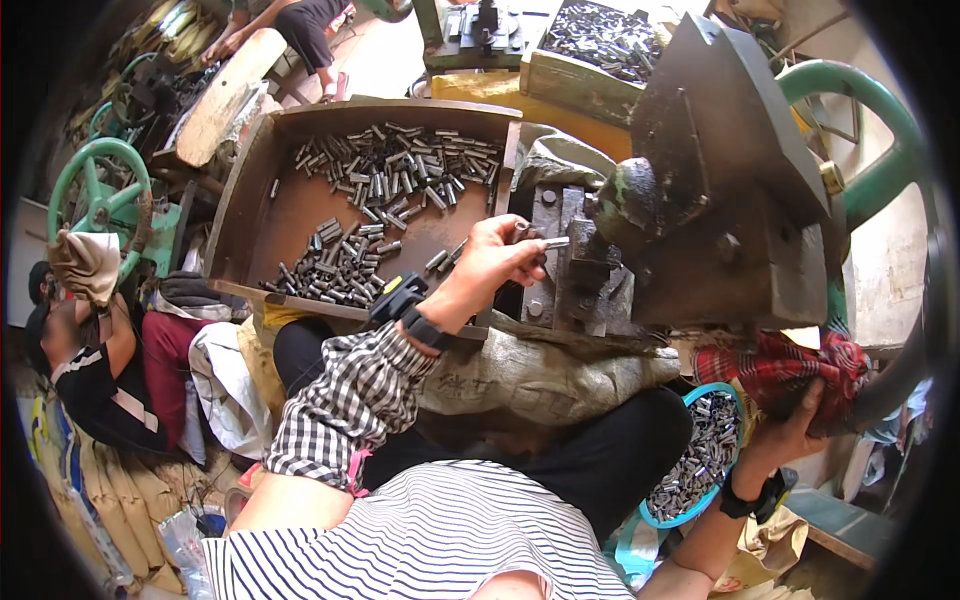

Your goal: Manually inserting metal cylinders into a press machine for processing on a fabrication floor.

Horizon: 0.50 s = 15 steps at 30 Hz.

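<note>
Writing: faded printed characters on the grey sack [545, 375] across the lap, too worn to read; red print on a tan bag [770, 545] at lower right.

Left hand [488, 264]: pinched nearly closed, thumb and fingertips on a small metal pin [556, 242], bright end pointing right at the die block [590, 250]. Pin is just beyond the tray's right edge. Darker round piece [521, 231] by the index finger; can't tell if it's gripped too.

Right hand [803, 422]: curled closed on a red checked cloth [775, 370] bundled at the lower end of the machine's dark curved bar [905, 365]; fingers partly hidden.

Pose: left forearm rises from lower left, wrist over the tray's near right corner. Right forearm comes up from the lower edge, beside a blue basin [654, 519] of metal parts. Tray [380, 107] holds loose pins: one heap toward the far edge, another by the near edge.
</note>
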Tool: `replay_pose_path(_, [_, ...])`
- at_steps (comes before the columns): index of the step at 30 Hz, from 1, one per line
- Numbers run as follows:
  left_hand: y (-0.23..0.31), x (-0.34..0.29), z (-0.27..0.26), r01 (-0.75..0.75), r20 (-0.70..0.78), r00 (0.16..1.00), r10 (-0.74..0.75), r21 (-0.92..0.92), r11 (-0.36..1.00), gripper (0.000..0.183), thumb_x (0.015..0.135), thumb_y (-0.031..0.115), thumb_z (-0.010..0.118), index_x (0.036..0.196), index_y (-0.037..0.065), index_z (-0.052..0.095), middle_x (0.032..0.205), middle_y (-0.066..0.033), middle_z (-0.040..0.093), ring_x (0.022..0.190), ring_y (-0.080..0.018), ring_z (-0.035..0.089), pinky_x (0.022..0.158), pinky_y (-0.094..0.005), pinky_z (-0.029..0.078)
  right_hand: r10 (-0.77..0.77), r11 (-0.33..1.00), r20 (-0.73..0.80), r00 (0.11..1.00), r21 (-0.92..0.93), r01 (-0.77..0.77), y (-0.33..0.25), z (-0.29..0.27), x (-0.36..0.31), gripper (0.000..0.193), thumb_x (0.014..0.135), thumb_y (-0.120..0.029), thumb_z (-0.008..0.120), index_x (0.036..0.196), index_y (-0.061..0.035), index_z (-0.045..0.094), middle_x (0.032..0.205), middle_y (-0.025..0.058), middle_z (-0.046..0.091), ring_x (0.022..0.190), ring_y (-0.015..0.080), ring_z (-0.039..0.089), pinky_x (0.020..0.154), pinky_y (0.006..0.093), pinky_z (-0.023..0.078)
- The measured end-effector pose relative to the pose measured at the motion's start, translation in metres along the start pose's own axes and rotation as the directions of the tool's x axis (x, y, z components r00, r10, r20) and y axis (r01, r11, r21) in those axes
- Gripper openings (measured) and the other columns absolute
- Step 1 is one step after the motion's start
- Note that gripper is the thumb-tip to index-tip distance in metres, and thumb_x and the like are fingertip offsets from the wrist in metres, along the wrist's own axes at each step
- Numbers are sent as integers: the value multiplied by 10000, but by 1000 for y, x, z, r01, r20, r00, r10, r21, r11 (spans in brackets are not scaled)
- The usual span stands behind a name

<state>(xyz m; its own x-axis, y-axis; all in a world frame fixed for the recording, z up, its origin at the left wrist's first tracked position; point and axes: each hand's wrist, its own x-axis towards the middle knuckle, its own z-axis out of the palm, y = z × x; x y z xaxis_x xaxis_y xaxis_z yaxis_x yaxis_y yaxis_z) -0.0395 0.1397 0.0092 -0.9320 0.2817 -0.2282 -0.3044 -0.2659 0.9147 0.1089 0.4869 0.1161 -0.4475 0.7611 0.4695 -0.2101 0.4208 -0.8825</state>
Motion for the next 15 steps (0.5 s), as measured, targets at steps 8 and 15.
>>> replay_pose_path(8, [-17, 34, -8, -12, -12, 1000, 12, 68, 998, 111, 890, 99, 616, 876, -4, 577, 784, -75, 644, 647, -141, 678, 531, -227, 552, -294, 889, 402, 867, -219, 403, -69, -12, 77, 464, 908, -179, 568, 1294, 69, 502, 1305, 176, 531, 1178, 262, 530, 1027, 396, 405])
replay_pose_path(15, [-12, 38, -15, 86, 122, 989, -83, -18, 996, 140, 886, 132, 657, 917, 10, 596, 812, -61, 652, 662, -137, 677, 546, -218, 550, -17, 982, 362, 932, -171, 84, -134, 30, 96, 511, 858, -206, 566, 1281, 78, 524, 1230, 198, 566, 1092, 300, 570, 939, 378, 455])
